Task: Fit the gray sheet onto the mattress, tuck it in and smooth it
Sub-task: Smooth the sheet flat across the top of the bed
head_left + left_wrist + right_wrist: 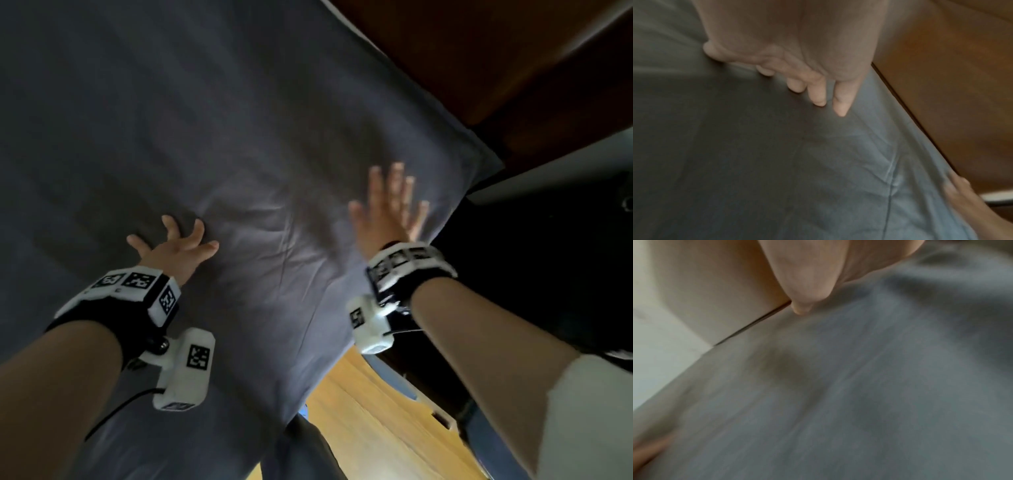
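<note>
The gray sheet (212, 130) covers the mattress across most of the head view, with soft creases near its right corner (476, 154). My left hand (174, 245) lies on the sheet at lower centre-left, fingers spread and pressing flat. My right hand (390, 209) is blurred, fingers straight and spread, flat on the sheet close to the corner. In the left wrist view the left fingers (818, 94) touch the gray sheet (777, 162), and the right hand (960, 193) shows at the sheet's edge. In the right wrist view one right fingertip (801, 308) rests on the blurred sheet (838, 394).
A brown wooden headboard or frame (496, 51) runs along the far right of the bed. Light wooden floor (370, 421) shows below the mattress corner. A dark area with a pale ledge (548, 171) sits right of the corner. Each wrist carries a white camera unit (188, 370).
</note>
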The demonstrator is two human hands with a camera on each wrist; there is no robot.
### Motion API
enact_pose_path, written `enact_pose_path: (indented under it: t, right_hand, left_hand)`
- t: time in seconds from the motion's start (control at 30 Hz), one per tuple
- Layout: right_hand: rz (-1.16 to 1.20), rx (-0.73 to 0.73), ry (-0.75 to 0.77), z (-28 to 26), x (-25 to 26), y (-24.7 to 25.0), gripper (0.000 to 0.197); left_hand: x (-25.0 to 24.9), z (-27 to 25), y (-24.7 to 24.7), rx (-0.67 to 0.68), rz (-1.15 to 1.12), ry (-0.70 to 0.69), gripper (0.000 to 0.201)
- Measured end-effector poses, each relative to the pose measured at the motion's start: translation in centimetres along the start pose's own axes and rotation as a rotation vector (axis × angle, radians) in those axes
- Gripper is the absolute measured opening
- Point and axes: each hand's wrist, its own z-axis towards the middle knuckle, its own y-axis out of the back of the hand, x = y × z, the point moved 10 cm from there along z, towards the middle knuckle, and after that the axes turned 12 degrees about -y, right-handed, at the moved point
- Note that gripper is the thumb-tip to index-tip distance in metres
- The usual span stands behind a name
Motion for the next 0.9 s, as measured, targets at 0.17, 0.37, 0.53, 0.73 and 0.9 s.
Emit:
enact_pose_path:
  t: [0.17,0.37,0.53,0.73,0.9]
  right_hand:
    - [-0.179,0.235,0.64,-11.6,11.5,-7.0,0.064]
    - [-0.181,-0.014,0.203,-6.7,-3.1,-5.5,0.061]
    - [-0.109,0.013,-0.024,-11.7,-6.0,-5.4,0.063]
    - [-0.221,0.21,0.543,-32.9,9.5,-14.5,0.063]
    - [-0.216,0.28,0.517,-40.9,7.8,-20.2,0.061]
  left_hand:
    - [1.5,-1.7,0.1,-0.308,-0.257,0.028,0.054]
    - [9.3,-8.5,-3.5,-0.548,-0.281,0.201,0.062]
    - [6.9,-10.4,-9.7,-0.372,-0.118,-0.023,0.061]
    - [7.0,-16.7,-15.3,-0.298,-0.312,-0.298,0.071]
    - [23.0,-23.9,-18.9,-0.377,-0.131,-0.008,0.056]
